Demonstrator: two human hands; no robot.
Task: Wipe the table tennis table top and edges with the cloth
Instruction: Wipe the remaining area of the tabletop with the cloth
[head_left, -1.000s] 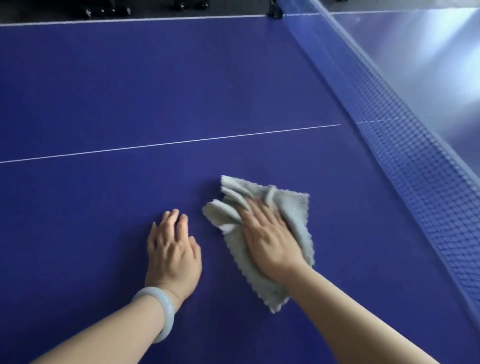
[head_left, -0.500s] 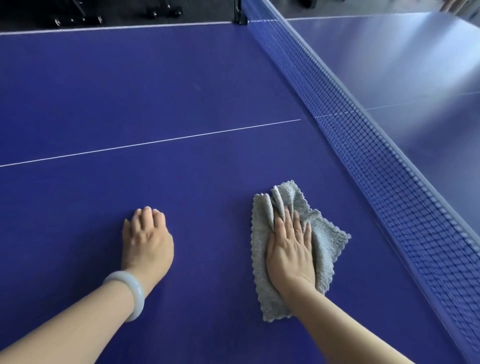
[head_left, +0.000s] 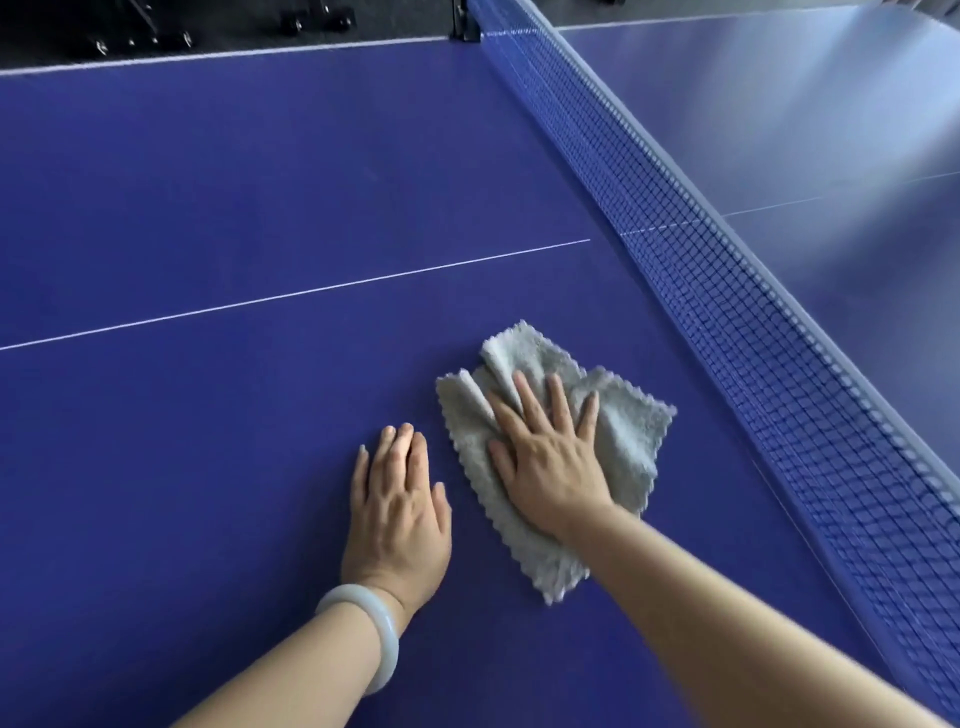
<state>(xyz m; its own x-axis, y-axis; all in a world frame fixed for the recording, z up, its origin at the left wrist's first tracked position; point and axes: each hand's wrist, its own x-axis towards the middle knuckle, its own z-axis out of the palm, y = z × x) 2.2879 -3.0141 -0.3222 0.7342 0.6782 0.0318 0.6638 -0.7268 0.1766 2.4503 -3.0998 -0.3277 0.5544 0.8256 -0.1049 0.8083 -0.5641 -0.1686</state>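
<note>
A crumpled grey cloth (head_left: 621, 431) lies on the blue table tennis table top (head_left: 234, 182), near the middle of the view and a little left of the net. My right hand (head_left: 545, 457) presses flat on the cloth with fingers spread and straight. My left hand (head_left: 397, 512) rests flat on the bare table just left of the cloth, fingers together, a pale bangle on its wrist. The cloth's middle is hidden under my right hand.
The blue net (head_left: 753, 322) runs diagonally from top centre to the lower right, its post (head_left: 460, 21) at the far edge. A white centre line (head_left: 291, 299) crosses the table. Beyond the far white edge line (head_left: 208, 54) are dark objects on the floor.
The cloth and my right hand slid right toward the net, then back left a little. The cloth's folds shifted. My left hand stayed flat on the table and now lies closer to the cloth.
</note>
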